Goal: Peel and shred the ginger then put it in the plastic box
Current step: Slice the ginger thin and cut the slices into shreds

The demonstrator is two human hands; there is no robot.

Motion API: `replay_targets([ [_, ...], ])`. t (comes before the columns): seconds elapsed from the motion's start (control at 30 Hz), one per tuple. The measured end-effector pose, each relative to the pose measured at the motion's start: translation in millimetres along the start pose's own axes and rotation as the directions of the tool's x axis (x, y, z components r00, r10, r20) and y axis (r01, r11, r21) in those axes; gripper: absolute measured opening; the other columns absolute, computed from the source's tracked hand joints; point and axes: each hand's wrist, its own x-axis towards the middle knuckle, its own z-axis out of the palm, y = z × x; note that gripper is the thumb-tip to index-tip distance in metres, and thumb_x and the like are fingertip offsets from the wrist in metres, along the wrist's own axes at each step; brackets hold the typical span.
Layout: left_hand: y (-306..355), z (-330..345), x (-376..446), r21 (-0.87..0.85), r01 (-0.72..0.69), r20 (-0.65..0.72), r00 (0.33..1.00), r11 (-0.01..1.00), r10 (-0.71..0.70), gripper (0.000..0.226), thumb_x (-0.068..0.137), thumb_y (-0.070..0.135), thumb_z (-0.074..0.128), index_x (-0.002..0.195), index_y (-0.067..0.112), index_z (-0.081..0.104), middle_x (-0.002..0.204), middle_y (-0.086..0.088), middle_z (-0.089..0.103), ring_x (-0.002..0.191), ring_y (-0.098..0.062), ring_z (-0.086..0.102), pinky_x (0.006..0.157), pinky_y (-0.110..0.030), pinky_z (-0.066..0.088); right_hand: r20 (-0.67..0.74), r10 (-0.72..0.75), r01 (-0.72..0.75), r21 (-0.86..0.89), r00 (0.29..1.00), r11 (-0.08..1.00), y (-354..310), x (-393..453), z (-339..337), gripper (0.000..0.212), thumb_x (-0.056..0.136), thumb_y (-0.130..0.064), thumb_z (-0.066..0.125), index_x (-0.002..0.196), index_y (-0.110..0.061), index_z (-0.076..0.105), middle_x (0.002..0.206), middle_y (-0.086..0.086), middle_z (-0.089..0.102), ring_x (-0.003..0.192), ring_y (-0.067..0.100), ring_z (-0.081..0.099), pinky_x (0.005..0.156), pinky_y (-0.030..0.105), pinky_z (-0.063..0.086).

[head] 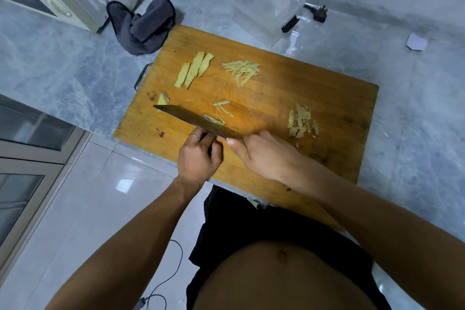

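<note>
right hand (264, 156): sitting just right of the frame's centre, fingers wrapping tight around the knife's handle, thumb lying along the blade's base.
left hand (198, 156): sitting at centre, just left of the right hand, fingers curling down against the near face of the blade; a ring is showing on one finger; whether the fingertips are pinning any ginger is hidden behind the blade, so i cannot tell.
knife (198, 119): a broad cleaver, lying tilted across the board's left-centre, tip pointing to the left edge of the board, a sliver and some shreds clinging to its upper face.
ginger slices (193, 69): four or so flat pieces lying fanned side by side in the upper left part of the board.
shredded ginger (241, 70): a loose pile of thin sticks lying right of the slices, upper centre of the board; a few more shreds (222, 107) are lying just above the blade.
ginger end piece (163, 98): a small chunk resting by the knife's tip.
peels (302, 121): brownish scraps lying in a heap on the right part of the board.
cutting board (327, 88): wooden, lying at an angle on the grey marble counter (63, 65).
plastic box (266, 5): clear, standing open at the upper centre, just beyond the board's far corner, holding no ginger.
grey cloth (146, 25): lying crumpled on the counter, upper left of the board.
</note>
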Motion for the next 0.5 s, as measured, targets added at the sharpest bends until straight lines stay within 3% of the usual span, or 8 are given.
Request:
replay_targets([
  [0.17, -2.7, 0.4, -1.0, 0.002, 0.004, 0.012, 1.000, 1.000, -0.005, 0.030, 0.088, 0.022, 0.047, 0.089, 0.010, 0.074, 0.103, -0.013, 0.066, 0.076, -0.034, 0.061, 0.053, -0.031, 0.047, 0.014, 0.000, -0.001, 0.001, 1.000, 1.000, -2.8, 6.1, -0.2, 0.054, 0.103, -0.060, 0.021, 0.089, -0.017, 0.051, 0.092, 0.012, 0.053, 0.084, 0.034, 0.055, 0.067, 0.035, 0.039],
  [0.3, -1.8, 0.9, -0.3, -0.001, 0.012, 0.013, 1.000, 1.000, -0.012, 0.029, 0.087, 0.021, 0.048, 0.093, 0.011, 0.075, 0.102, -0.011, 0.065, 0.080, -0.031, 0.063, 0.055, -0.032, 0.049, -0.020, -0.027, 0.027, 0.009, 0.999, 1.000, 2.9, 4.4, -3.2, 0.059, 0.103, -0.060, 0.023, 0.076, -0.014, 0.050, 0.071, 0.005, 0.050, 0.068, 0.031, 0.055, 0.058, 0.033, 0.038],
  [0.5, -3.0, 0.8, -0.4, 0.024, -0.022, -0.014, 1.000, 0.999, 0.022, 0.028, 0.086, 0.018, 0.049, 0.093, 0.008, 0.074, 0.099, -0.012, 0.064, 0.081, -0.029, 0.062, 0.055, -0.028, 0.046, -0.032, -0.041, 0.042, 0.025, 0.999, 0.999, 5.7, -3.7, -7.3, 0.066, 0.103, -0.058, 0.023, 0.069, -0.011, 0.053, 0.067, 0.009, 0.054, 0.055, 0.023, 0.051, 0.047, 0.031, 0.030],
])
